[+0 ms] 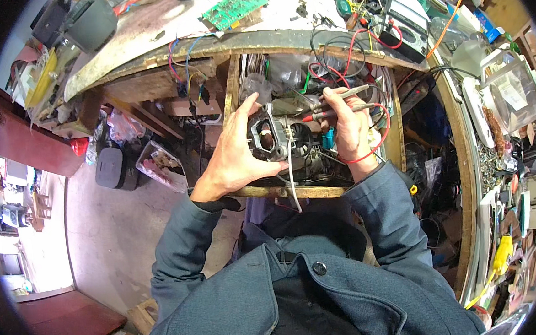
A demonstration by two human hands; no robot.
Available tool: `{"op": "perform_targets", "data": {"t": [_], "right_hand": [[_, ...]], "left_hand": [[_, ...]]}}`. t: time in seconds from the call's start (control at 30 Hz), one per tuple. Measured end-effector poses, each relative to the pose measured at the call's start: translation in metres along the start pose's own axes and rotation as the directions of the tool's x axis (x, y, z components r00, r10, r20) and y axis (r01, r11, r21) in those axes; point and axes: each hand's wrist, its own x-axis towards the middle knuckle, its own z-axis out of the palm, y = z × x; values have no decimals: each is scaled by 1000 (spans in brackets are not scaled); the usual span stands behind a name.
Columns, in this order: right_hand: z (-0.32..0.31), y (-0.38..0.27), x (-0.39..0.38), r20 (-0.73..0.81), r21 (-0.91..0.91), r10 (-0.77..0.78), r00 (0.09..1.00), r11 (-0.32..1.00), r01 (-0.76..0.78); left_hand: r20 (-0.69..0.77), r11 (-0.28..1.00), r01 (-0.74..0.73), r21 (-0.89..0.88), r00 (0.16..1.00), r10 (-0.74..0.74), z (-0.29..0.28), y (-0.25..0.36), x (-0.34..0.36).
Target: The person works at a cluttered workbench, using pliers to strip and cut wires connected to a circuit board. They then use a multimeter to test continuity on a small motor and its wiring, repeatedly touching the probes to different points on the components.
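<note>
My left hand [232,152] grips a small electric motor [277,148] by its grey metal frame, thumb below and fingers above. A dark round core shows through the frame's opening, and a pale cable [294,187] hangs from it. In my right hand [352,129] are two slim test probes [316,117], one red, held between thumb and fingers. Their tips point left at the motor's wire side; whether they touch it I cannot tell. A red lead [388,126] loops from this hand. Both hands are above an open wooden drawer [320,192] full of wires and parts.
Beyond the drawer is a worktop [162,24] with a green circuit board [235,10] and tangled leads. A grey and black device [405,27] sits at far right. Clutter, a clear plastic box [514,94] and a yellow tool [503,254] line the right side. A black case [112,167] stands on the floor left.
</note>
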Motion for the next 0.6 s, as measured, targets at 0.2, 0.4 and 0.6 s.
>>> {"op": "perform_targets", "data": {"t": [0.2,0.4,0.6], "right_hand": [[-8,16,10,-66,30,36,997,999,-34],[-13,10,11,-2,-236,42,999,971,-42],[-9,27,2,319,-920,132,938,281,273]], "left_hand": [[-86,999,-4,45,996,7,-11,25,-2],[-173,990,11,142,985,14,-25,34,-5],[-189,971,15,240,982,31,-32,50,-7]]}}
